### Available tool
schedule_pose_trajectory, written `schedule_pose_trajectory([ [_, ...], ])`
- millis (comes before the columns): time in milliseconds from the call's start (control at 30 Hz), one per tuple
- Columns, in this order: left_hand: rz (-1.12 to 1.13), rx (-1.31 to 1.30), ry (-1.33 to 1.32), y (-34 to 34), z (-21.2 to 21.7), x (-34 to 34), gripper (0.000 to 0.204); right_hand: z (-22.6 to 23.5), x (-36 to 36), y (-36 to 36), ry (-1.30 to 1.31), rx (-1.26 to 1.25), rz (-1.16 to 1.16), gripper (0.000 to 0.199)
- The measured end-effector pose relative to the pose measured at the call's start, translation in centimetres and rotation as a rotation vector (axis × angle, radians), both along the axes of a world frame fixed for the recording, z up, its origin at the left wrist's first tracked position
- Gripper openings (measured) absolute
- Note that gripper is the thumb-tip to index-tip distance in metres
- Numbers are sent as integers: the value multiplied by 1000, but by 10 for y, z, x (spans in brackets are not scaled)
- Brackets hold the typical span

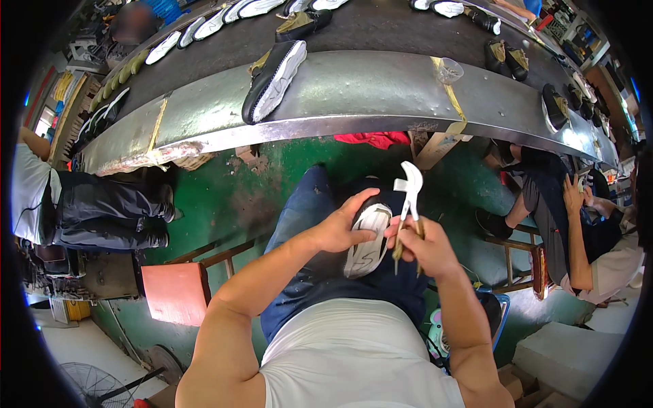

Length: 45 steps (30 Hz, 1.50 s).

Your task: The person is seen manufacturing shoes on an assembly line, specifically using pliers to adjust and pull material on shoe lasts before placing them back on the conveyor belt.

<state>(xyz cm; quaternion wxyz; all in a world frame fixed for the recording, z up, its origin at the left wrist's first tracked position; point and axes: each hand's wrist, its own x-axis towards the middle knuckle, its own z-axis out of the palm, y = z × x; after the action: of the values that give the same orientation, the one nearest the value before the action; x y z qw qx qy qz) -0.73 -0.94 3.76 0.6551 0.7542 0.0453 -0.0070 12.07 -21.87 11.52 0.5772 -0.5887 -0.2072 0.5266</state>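
A black shoe (368, 239) with a pale sole facing up rests on my lap, its sole carrying dark markings. My left hand (340, 223) grips it by the toe half, thumb lying across the sole. Close to the shoe's right edge, my right hand (425, 246) is closed around the handles of a pair of lasting pliers (409, 187). The pliers' bright curved head points up and away from me, with a hammer-like stub on its left side. The fingertips of my right hand are near the sole; whether they touch it, I cannot tell.
A metal-edged bench (367, 85) curves ahead, holding several shoes, including a black one (275, 81) at its near edge. A person (102, 204) is at the left, another (578, 224) sits at the right. An orange-topped stool (175, 292) and a fan (92, 384) stand left.
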Motion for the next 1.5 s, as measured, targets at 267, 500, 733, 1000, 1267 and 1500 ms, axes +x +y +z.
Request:
schedule_pose_trajectory([
  [267,215,-170,65,7,-2,3,58,-31,-16,-21,-89,-168,219,27],
  [500,245,-44,10,14,-3,4,52,-18,-4,-3,181,-175,201,25],
  [733,262,19,34,16,-11,8,51,-21,11,5,312,-180,246,29],
  [1000,253,-116,74,17,-11,15,49,-26,26,12,449,-192,230,22],
  [1267,371,-74,26,30,-34,17,39,-98,-5,34,-787,-165,130,22],
  [1500,302,-301,88,35,-30,8,44,-88,-19,25,-1059,-102,74,19],
])
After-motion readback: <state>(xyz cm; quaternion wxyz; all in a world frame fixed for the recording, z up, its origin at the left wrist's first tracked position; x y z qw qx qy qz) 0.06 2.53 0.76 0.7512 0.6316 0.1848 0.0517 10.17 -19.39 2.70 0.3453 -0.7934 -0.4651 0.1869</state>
